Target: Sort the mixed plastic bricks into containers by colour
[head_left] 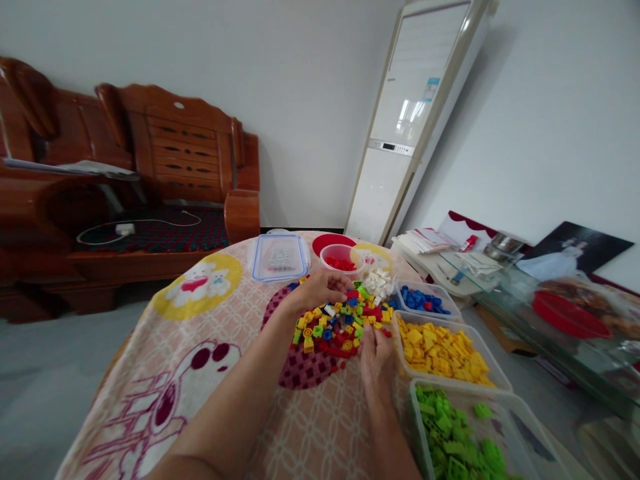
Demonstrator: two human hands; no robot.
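A mixed pile of toy building bricks in yellow, red, blue, green and white lies on the cloth-covered table. Over the pile's far side reaches my left hand, its fingers loosely bent with a gap to the thumb, close to a red brick. My right hand rests at the near right edge of the pile. Its fingers are drawn together beside some yellow bricks, and whatever lies between the tips is hidden. White bricks form a separate heap behind the pile.
On the right stand clear boxes of blue bricks, yellow bricks and green bricks. A round tub at the back holds red bricks. Left of it lies a blue-rimmed lidded box. A glass table adjoins at right.
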